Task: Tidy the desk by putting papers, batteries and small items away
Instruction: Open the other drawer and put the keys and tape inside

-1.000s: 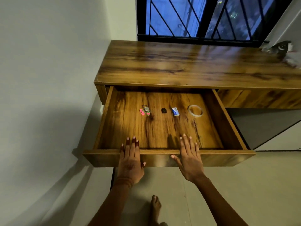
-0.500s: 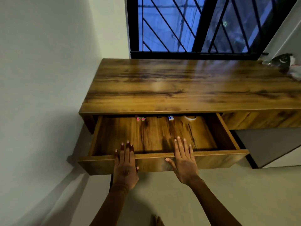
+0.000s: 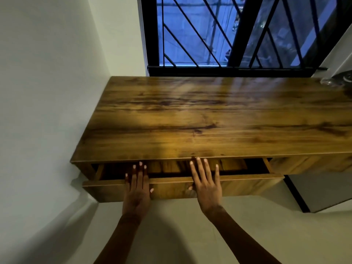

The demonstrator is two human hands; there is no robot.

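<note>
The wooden desk (image 3: 209, 115) fills the middle of the head view. Its drawer (image 3: 247, 185) sticks out only a narrow gap from under the desktop. My left hand (image 3: 137, 189) lies flat on the drawer's front panel, fingers spread over its top edge. To its right, my right hand (image 3: 206, 184) presses the same panel with fingers apart, the tips reaching the desktop's front edge. Neither hand holds anything. The small items inside the drawer are hidden under the desktop.
A white wall (image 3: 47, 92) stands close on the left of the desk. Behind the desk is a barred window (image 3: 228, 35). A dark object (image 3: 341, 80) lies at the desktop's far right corner. A grey cabinet (image 3: 323, 191) sits under the desk at right.
The drawer has slid inward from wide open to nearly shut, both hands pushing its front. The key ring, eraser and tape ring inside went out of sight under the desktop.
</note>
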